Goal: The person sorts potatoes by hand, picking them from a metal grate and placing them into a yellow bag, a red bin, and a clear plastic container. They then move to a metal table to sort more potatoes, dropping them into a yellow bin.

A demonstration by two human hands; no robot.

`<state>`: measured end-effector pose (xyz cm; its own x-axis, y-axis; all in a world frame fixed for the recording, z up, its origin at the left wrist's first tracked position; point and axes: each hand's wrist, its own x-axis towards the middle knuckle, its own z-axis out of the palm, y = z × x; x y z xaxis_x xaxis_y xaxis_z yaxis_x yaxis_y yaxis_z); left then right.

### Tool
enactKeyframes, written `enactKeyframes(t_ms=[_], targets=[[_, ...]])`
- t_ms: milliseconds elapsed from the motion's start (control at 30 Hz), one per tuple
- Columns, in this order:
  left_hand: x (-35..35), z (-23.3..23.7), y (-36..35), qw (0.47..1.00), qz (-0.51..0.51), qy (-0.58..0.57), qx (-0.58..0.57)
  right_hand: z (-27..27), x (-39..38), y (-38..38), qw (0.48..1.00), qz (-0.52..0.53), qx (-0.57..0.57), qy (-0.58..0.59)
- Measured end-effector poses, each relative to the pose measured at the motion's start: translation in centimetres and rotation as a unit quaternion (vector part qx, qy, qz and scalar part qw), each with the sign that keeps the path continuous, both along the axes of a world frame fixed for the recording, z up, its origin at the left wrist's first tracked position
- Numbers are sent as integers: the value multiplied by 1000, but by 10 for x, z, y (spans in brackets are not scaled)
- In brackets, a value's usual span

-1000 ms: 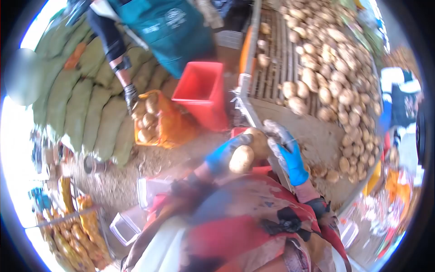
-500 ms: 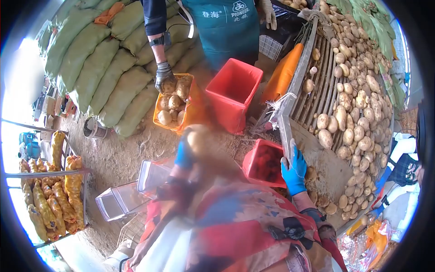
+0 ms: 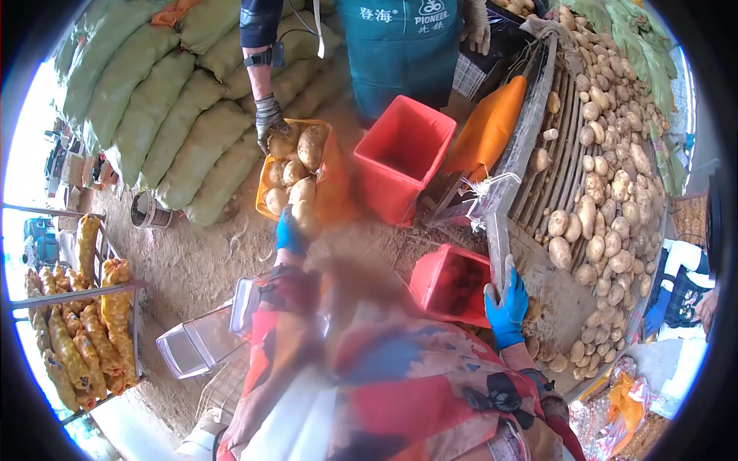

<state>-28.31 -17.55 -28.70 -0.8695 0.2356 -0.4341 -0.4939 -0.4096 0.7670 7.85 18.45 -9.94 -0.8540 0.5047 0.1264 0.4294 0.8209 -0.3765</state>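
Note:
My left hand (image 3: pixel 290 235), in a blue glove, reaches forward and is closed around a potato (image 3: pixel 306 218). That potato is right at the near edge of an orange crate (image 3: pixel 332 169) filled with large potatoes (image 3: pixel 294 170). At the crate's far left corner, a co-worker's dark-gloved hand (image 3: pixel 269 123) rests on one of the potatoes. My right hand (image 3: pixel 507 311), also blue-gloved, grips the near end of a grey metal rail (image 3: pixel 498 238) along the sorting rack. Just left of it stands a red bucket (image 3: pixel 432 280) with dark, shadowed contents.
A taller red bucket (image 3: pixel 392 188) stands ahead. Potatoes (image 3: pixel 607 200) cover the slatted rack (image 3: pixel 530 184) on the right. Green full sacks (image 3: pixel 204 154) are stacked at left, clear plastic bins (image 3: pixel 196 346) lie nearer me, and bagged goods (image 3: pixel 84 330) fill a left-hand rack.
My left hand has carried the potato forward and left to the orange crate. My right hand stays on the rail. The view has shifted slightly; the co-worker's hand remains at the crate.

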Motion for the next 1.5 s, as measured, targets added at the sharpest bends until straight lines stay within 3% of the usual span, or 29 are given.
enactKeyframes(t_ms=[100,200,267,300,400,467,500,567,633,700,767,900,933,1033,1167,1233,1300,1333,1367,1400,1433,1500], targets=[[2,18,-4,967,-4,-159,200,4,-3,-1,1000,1,2,5],[21,102,8,978,3,-156,137,7,-5,-2,1000,0,8,11],[10,117,9,980,50,-148,123,7,-6,-2,1000,4,14,13],[1,119,8,980,74,-144,116,7,-6,-3,1000,4,12,11],[-54,64,-33,993,5,-26,118,10,-7,-3,1000,6,12,10],[-77,68,-30,999,8,43,-16,9,-7,-3,1000,11,17,16],[-88,74,-28,987,35,81,-136,9,-7,-2,1000,9,19,11],[-109,65,-24,923,81,165,-339,8,-7,-3,1000,4,22,0],[-125,50,-22,821,117,260,-495,9,-7,-3,1000,3,23,-3],[-121,52,-12,699,-44,210,-682,8,-7,-2,1000,0,23,-6],[-110,47,5,668,-146,95,-724,7,-6,-2,1000,-3,23,-11],[-99,76,-2,714,-200,39,-670,7,-6,-1,1000,3,24,3],[-104,62,-17,757,-173,63,-627,7,-5,-1,1000,3,24,3],[-122,12,-42,784,-49,214,-581,9,-8,-2,1000,2,24,11],[-140,-2,-35,901,-5,121,-416,14,-12,-3,1000,-14,5,16],[-173,-59,-59,871,24,138,-471,12,-10,-5,1000,-22,1,2],[-159,-19,-41,892,-24,140,-429,15,-13,-4,999,-39,-3,30],[-156,-13,-36,872,-49,178,-454,13,-8,-1,999,-41,-8,10],[-151,-16,-29,885,-11,163,-436,16,-8,-2,999,-46,-8,9],[-137,12,-20,831,-56,197,-518,15,-7,-1,999,-42,0,10],[-156,-32,-47,802,-65,238,-544,13,-5,-1,998,-53,-10,-15],[-152,-23,-45,824,-67,193,-528,12,-1,-1,998,-57,-13,-37]])
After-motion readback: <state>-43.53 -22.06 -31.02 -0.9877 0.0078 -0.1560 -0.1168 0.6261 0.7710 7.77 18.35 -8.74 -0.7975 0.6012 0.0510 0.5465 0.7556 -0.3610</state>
